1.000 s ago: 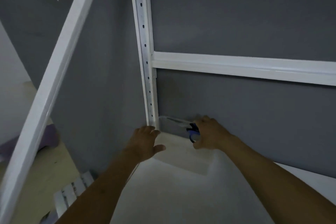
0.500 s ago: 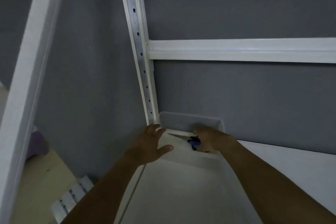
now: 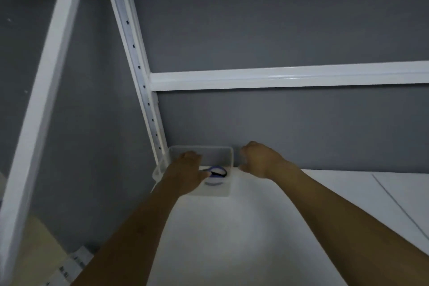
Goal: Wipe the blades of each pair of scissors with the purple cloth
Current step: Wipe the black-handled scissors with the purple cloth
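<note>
Storage corner, likely stockroom or utility room: white perforated metal shelving upright [image 3: 141,81], white crossbeam [image 3: 287,77], plain grey wall [image 3: 278,19] (dimly lit), white shelf board [image 3: 232,239].

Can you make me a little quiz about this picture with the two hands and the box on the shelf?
1. True or false: the left hand reaches over the bin.
2. Where is the right hand?
A. inside the bin
B. beside the bin, on its right
C. out of the picture
3. Fill in: the thing with blue handles lying in the bin is a pair of ___.

Key
1. True.
2. B.
3. scissors.
</note>
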